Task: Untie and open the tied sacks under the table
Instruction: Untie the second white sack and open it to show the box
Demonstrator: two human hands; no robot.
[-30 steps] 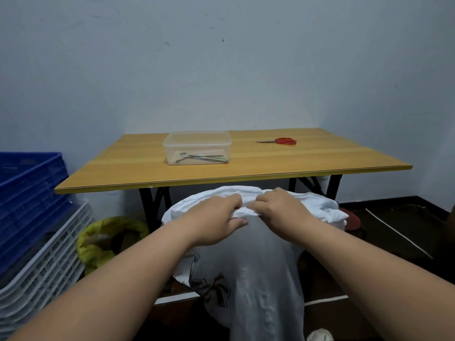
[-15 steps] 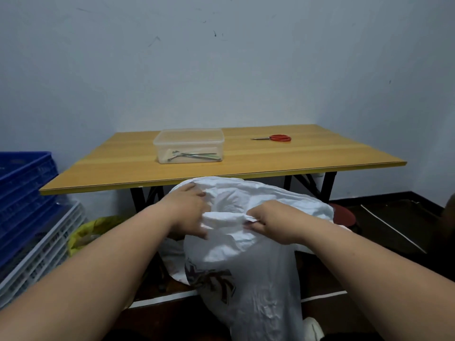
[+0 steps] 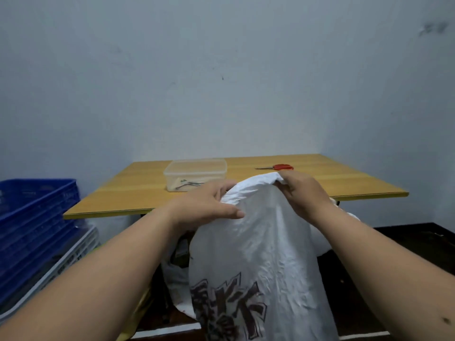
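A large white woven sack (image 3: 261, 247) with dark printed characters on its front hangs in front of the wooden table (image 3: 344, 183), its top raised above the table's edge. My left hand (image 3: 209, 205) grips the sack's upper left rim, thumb on the front. Gripping the bunched top right corner is my right hand (image 3: 302, 190), fingers curled round the fabric. The inside of the sack is hidden.
On the table stand a clear plastic box (image 3: 195, 173) with metal tools inside and red-handled scissors (image 3: 279, 166). Blue crates (image 3: 32, 222) stacked over white crates (image 3: 61, 262) stand at the left. A bit of yellow bag (image 3: 138, 313) shows low beside the sack.
Both hands have lifted the sack's top from below the table edge to above it. The camera has tilted upward, showing more wall.
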